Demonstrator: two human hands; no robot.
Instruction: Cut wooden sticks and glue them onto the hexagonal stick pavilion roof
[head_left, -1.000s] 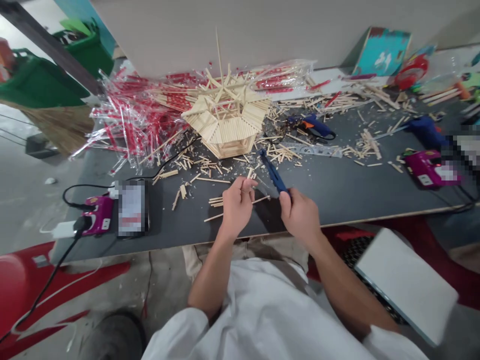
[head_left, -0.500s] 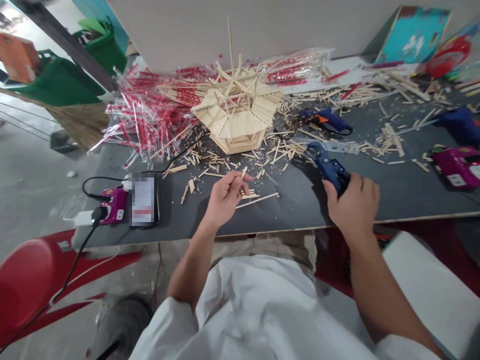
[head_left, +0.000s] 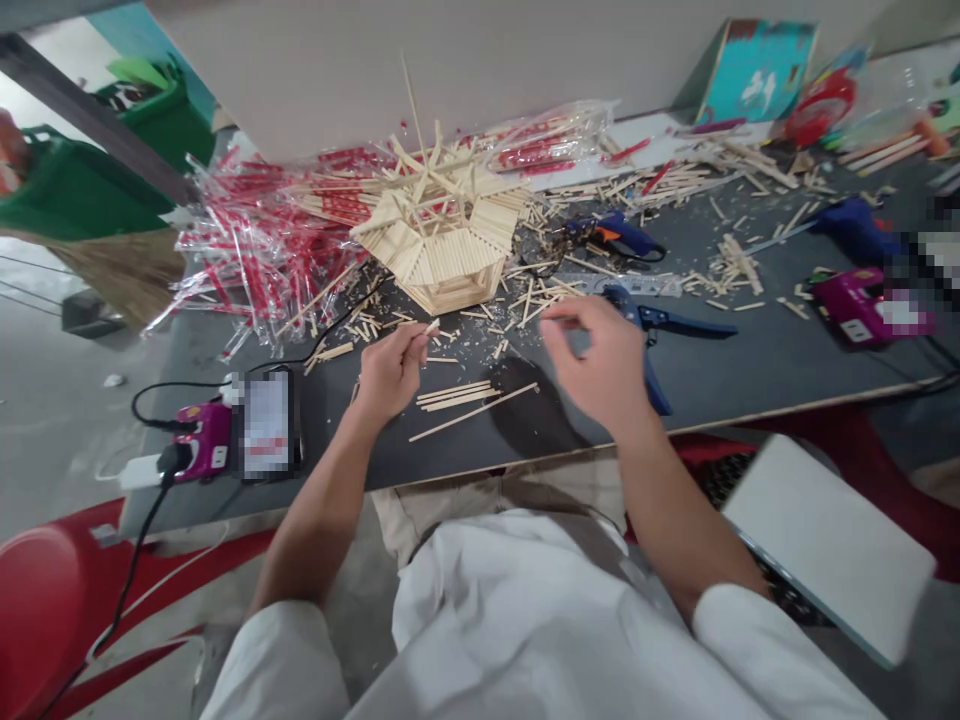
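Observation:
A short piece of wooden stick [head_left: 433, 327] is pinched in the fingertips of my left hand [head_left: 390, 370]. My right hand [head_left: 596, 365] is over the table with fingers curved, thumb and forefinger slightly apart, and nothing visible between them. Partly behind that hand lies a blue hand cutter [head_left: 690, 324], its handles spread. Several thin wooden sticks [head_left: 457, 395] lie side by side between my hands, near one longer stick [head_left: 472, 413]. Beyond them stands a model pavilion [head_left: 450, 262] built of sticks, with a slatted, many-sided roof.
Red-and-clear plastic wrappers [head_left: 247, 250] heap at the back left. A phone [head_left: 266, 425] lies beside a purple power strip [head_left: 204, 440]; another purple power strip [head_left: 862, 305] is at right. Behind the cutter are a clear ruler [head_left: 630, 284] and a blue glue gun [head_left: 630, 235]. Stick offcuts litter the tabletop.
My right hand has let go of the blue cutter, now lying on the table, and moved left toward my left hand. The left hand still holds its stick piece. The view has shifted right.

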